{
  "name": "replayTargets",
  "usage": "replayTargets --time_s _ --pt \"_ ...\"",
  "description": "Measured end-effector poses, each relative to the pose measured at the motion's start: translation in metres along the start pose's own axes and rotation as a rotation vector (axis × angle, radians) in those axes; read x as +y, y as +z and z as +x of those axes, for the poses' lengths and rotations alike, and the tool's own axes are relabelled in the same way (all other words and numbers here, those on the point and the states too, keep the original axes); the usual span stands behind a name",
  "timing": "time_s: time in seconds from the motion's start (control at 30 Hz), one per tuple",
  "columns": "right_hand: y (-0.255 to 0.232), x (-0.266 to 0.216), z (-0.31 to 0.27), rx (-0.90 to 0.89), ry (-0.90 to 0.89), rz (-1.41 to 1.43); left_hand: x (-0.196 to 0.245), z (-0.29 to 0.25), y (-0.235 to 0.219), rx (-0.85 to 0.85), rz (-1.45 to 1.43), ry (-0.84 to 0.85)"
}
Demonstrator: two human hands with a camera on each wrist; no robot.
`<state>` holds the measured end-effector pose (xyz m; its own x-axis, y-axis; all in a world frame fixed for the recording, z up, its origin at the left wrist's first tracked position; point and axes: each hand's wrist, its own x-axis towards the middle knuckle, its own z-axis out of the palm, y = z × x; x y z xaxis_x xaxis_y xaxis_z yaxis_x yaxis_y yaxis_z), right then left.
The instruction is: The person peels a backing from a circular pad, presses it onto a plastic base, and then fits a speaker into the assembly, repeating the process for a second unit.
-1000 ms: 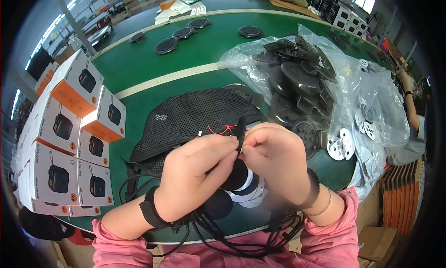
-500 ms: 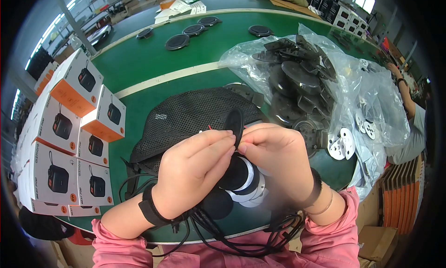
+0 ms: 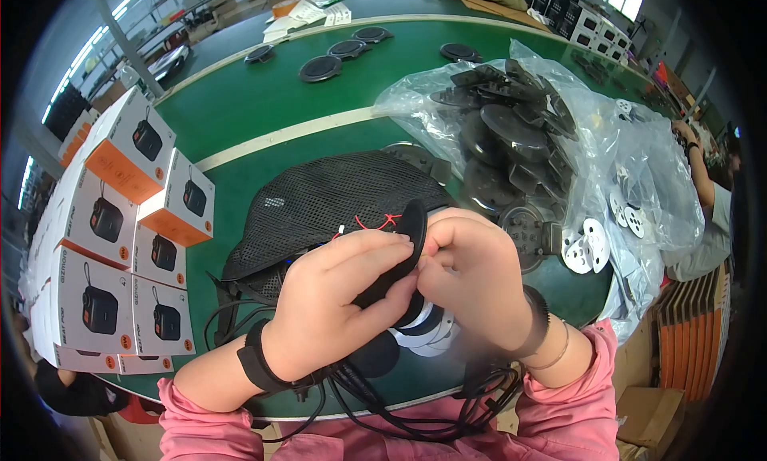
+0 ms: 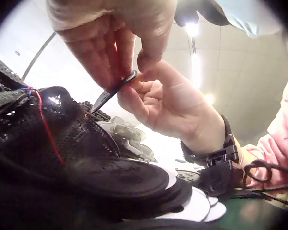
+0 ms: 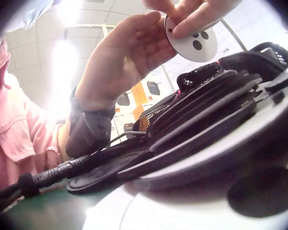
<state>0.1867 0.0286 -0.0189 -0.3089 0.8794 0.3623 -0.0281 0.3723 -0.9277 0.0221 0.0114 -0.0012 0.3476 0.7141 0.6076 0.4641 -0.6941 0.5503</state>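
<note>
Between both hands a thin round disc stands on edge, its dark face toward the left hand. In the right wrist view the disc shows a white face with dark holes. The left hand pinches it from the left side, fingers along the dark face. The right hand pinches its edge with thumb and curled fingertips. Beneath the hands lies a pile of black and white discs, partly hidden; the left wrist view shows the black discs closer. Behind the hands is a black mesh bag with red wires.
White and orange boxes are stacked at the left. A clear plastic bag with black parts lies at the right, white discs beside it. Round black parts sit farther back. Black cables run along the front edge.
The disc has turned between the hands, and the left thumb has moved lower, away from the fingers. Round black parts at the back have shifted right.
</note>
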Motion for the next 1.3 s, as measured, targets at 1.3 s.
replayTargets --time_s 1.3 --pt "-0.174 -0.016 -0.074 0.568 0.276 -1.093 -0.006 0.006 -0.016 -0.004 -0.95 -0.793"
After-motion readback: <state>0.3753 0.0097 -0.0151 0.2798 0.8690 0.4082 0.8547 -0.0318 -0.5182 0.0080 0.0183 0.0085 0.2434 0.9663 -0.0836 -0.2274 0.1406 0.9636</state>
